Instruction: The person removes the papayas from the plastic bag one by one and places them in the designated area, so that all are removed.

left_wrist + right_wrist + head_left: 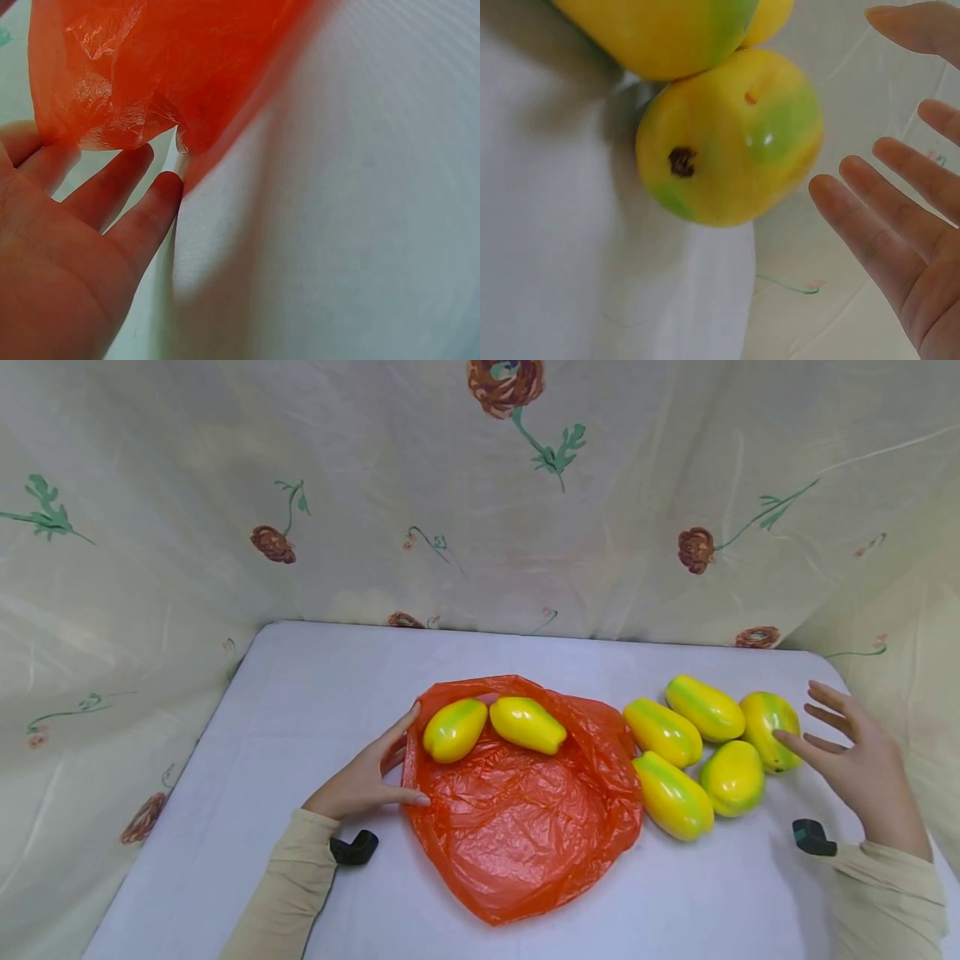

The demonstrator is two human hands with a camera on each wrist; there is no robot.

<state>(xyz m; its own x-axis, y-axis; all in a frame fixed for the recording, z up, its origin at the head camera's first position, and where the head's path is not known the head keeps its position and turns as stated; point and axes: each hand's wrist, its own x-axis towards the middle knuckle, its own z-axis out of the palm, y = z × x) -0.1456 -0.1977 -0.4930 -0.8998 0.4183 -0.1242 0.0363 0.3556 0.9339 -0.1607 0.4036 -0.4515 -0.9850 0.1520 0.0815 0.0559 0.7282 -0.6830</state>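
The white table [322, 685] is cut off below. On it, the underside of the red bag [525, 831] is hidden; its left rim is touched by extended fingers of the left hand [367, 777]. The right hand [858, 756], fingers spread, is held beside a yellow fruit [762, 714].

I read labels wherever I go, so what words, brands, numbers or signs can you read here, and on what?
None that I can read: no lettering shows on the red bag, the yellow-green fruits or the flowered cloth.
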